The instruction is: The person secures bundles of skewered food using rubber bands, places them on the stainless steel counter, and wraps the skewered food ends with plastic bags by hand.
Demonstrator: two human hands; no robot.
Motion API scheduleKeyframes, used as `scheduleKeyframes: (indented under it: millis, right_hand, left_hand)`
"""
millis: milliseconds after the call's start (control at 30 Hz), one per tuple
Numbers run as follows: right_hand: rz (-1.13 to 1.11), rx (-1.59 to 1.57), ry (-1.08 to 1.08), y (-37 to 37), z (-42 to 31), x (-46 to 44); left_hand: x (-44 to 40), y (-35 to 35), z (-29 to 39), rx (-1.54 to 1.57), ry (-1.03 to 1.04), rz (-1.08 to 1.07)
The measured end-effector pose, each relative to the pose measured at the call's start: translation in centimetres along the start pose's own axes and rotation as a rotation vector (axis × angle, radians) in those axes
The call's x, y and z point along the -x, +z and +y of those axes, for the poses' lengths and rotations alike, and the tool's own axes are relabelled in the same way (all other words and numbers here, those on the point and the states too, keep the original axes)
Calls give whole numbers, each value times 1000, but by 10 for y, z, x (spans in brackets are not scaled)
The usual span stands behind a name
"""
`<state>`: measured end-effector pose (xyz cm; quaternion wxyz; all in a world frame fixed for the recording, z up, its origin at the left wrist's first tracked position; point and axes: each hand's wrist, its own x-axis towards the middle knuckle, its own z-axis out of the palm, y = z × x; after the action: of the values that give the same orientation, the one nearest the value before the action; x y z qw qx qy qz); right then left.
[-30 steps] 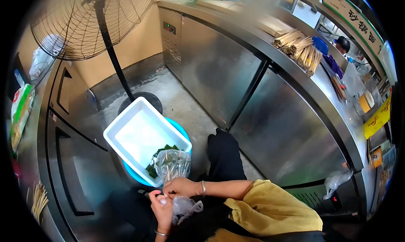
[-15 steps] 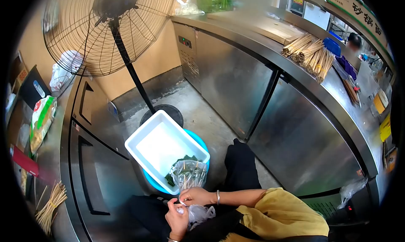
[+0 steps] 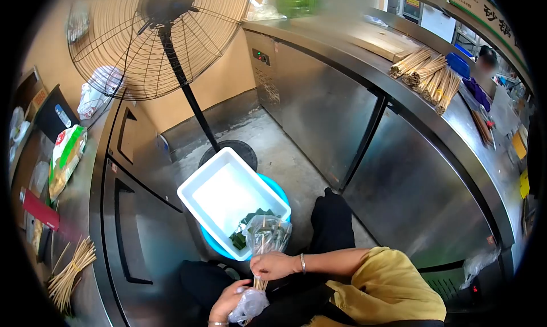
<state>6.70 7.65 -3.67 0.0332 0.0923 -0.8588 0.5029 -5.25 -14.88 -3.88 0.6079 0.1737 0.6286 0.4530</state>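
My right hand (image 3: pixel 276 265) is closed around a bundle of thin wooden skewers (image 3: pixel 260 283), whose upper ends are covered by a clear plastic bag (image 3: pixel 269 231). Lower down, my left hand (image 3: pixel 228 301) grips a crumpled whitish plastic bag (image 3: pixel 249 305) around the bottom of the same bundle. Just beyond, a white plastic tub (image 3: pixel 191 186) rests on a blue basin (image 3: pixel 282 186). Dark green flat pieces (image 3: pixel 238 239) lie in the tub's near corner, partly hidden by the covered skewers. What the clear bag holds besides skewers is hard to make out.
A large stand fan (image 3: pixel 167 5) rises behind the tub. Steel counters (image 3: pixel 296 93) flank both sides. Bundled sticks (image 3: pixel 424 73) lie on the right counter, another bundle (image 3: pixel 72 273) on the left. A person (image 3: pixel 485 65) is at the far right.
My left hand has moved down and left with the crumpled bag, and bare skewers now show between my hands. My right hand stays near the bundle's middle. The view has shifted slightly.
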Motion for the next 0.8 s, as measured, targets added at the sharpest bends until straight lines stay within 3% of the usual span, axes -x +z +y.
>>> scheduleKeyframes:
  millis: [67,167,267,333,400,467,500,533,567,600,667,700,767,800]
  right_hand:
    - [-80,117,-32,-2,-4,-1]
    - [-171,129,31,-13,-22,-3]
    - [-195,98,43,-15,-27,-1]
    - [-36,-168,-97,-8,-20,-2]
    - [18,-199,36,-8,-25,-1]
    - [80,-283,168,-8,-33,3]
    - [118,-418,313,-12,-46,4]
    - [142,-365,305,-19,-66,4]
    - [197,-304,146,-16,-71,4]
    - [141,-344,200,-26,-98,3]
    - [137,-333,204,-25,-118,0]
    - [103,-349,204,-23,-120,0]
    - [222,-344,49,-19,-120,-2]
    - [239,-414,16,-20,-116,-4]
  left_hand:
    - [-8,12,14,364,-168,-278]
    - [-15,26,22,439,-133,-411]
    - [-10,39,32,459,-196,-355]
    - [-2,47,46,542,-223,-317]
    - [4,49,40,686,-132,-441]
    - [-15,47,21,532,-10,-429]
    - [-22,42,15,66,218,-231]
    - [-28,36,16,-413,415,-25]
    - [-12,48,55,-666,322,145]
    - [3,60,92,-921,208,300]
    - [-1,61,92,-839,379,421]
    - [-2,60,89,-821,354,444]
    - [-6,55,87,-783,524,534]
    - [-4,49,89,-746,483,438]
